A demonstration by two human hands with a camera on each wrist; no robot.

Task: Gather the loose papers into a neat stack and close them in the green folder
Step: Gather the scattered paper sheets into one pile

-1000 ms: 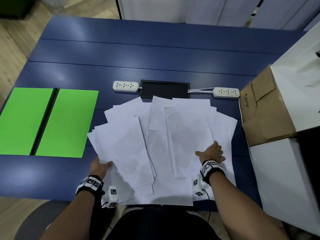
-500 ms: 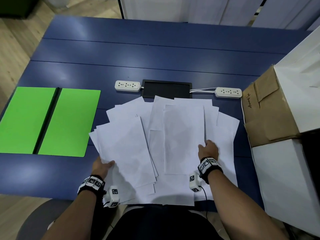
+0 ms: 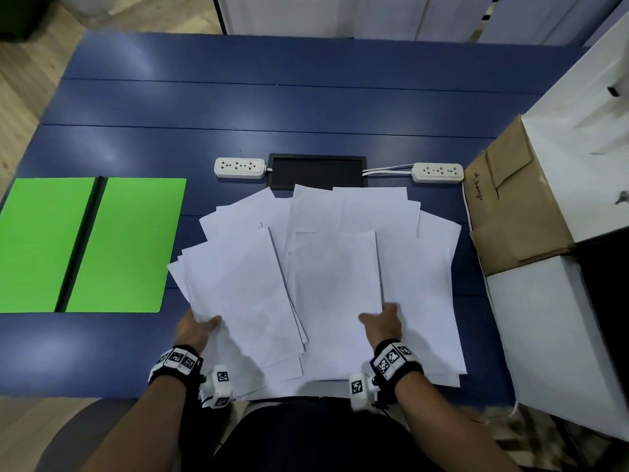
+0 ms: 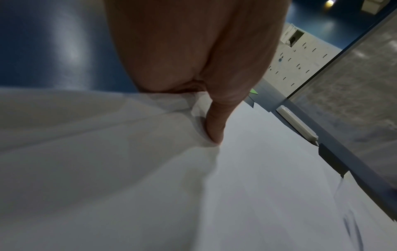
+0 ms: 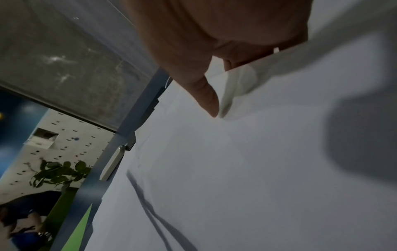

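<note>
Several loose white papers (image 3: 326, 267) lie fanned across the near middle of the blue table (image 3: 306, 107). The green folder (image 3: 126, 243) lies open and flat at the left, apart from them. My left hand (image 3: 199, 327) grips the near-left corner of the left bunch; its thumb (image 4: 217, 122) presses on top while the fingers are hidden underneath. My right hand (image 3: 383, 321) pinches sheets at the right edge of the middle sheet, thumb (image 5: 206, 96) on top, fingers hidden under paper (image 5: 236, 161).
Two white power strips (image 3: 240, 167) (image 3: 437, 172) flank a black panel (image 3: 316, 170) just behind the papers. A brown cardboard box (image 3: 510, 212) and white boxes (image 3: 551, 335) crowd the table's right side. Bare blue table lies beyond the strips.
My right hand drew back toward me and leftward, off the top of the right sheets, and took hold at the middle sheet's edge; that sheet slid nearer. The left hand barely moved.
</note>
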